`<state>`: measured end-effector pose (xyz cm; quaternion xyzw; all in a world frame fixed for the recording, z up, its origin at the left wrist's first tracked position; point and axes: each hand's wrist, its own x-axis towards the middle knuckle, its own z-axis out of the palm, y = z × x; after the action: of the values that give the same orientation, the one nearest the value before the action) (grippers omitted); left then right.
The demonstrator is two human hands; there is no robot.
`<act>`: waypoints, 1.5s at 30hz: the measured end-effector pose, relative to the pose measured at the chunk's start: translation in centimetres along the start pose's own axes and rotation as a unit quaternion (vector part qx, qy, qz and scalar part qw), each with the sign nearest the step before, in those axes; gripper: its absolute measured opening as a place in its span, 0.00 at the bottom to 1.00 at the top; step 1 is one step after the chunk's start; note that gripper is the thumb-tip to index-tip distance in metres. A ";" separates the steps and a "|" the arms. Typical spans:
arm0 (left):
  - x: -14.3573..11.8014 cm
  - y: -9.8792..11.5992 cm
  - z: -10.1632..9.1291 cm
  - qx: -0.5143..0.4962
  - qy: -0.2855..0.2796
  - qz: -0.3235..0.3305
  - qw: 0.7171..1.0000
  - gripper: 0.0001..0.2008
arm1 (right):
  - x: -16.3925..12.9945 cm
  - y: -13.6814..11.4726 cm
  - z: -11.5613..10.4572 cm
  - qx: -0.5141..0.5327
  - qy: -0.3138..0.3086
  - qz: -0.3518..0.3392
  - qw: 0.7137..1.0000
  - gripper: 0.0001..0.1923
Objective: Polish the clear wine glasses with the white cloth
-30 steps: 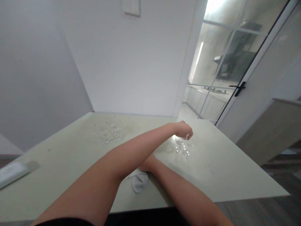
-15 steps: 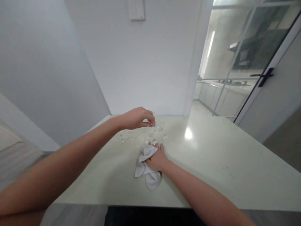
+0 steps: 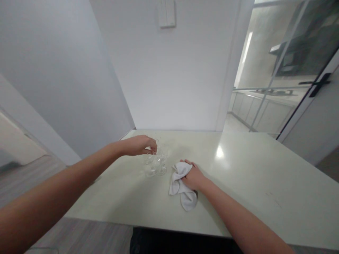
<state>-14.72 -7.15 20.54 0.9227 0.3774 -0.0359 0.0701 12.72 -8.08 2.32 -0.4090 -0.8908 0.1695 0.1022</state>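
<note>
A cluster of small clear glasses (image 3: pixel 156 164) stands on the pale table (image 3: pixel 238 183) near its far left side. My left hand (image 3: pixel 139 145) reaches over them from the left, its fingertips pinched on the rim of one clear glass at the cluster's top. My right hand (image 3: pixel 192 175) rests on the table just right of the glasses, gripping a crumpled white cloth (image 3: pixel 182 187) that trails toward me.
White walls meet behind the table, with a light switch (image 3: pixel 166 13) high up. A glass door (image 3: pixel 288 67) with a black handle stands at the right, a kitchen behind it. Grey wood floor shows at the left.
My left arm swung from the table's right side, where it held a glass over another group, to the left cluster. The cloth in my right hand came into full view as my head turned.
</note>
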 end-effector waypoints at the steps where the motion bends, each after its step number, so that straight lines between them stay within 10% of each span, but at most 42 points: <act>1: 0.0 -0.1 0.2 0.003 -0.005 0.002 1.000 0.09 | 0.0 0.3 0.1 0.004 0.012 -0.002 1.000 0.29; 40: -3.2 -1.8 1.5 -0.020 0.028 -0.044 0.998 0.15 | 0.0 -0.2 0.6 0.001 0.015 0.020 1.000 0.29; 45: -4.7 0.2 0.4 0.013 0.156 -0.069 0.985 0.16 | 0.0 -0.1 0.6 0.000 0.011 0.021 1.000 0.30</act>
<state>-17.89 -10.59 20.73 0.8895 0.4462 0.0988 -0.0042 12.47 -8.28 1.75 -0.4298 -0.8806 0.1673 0.1089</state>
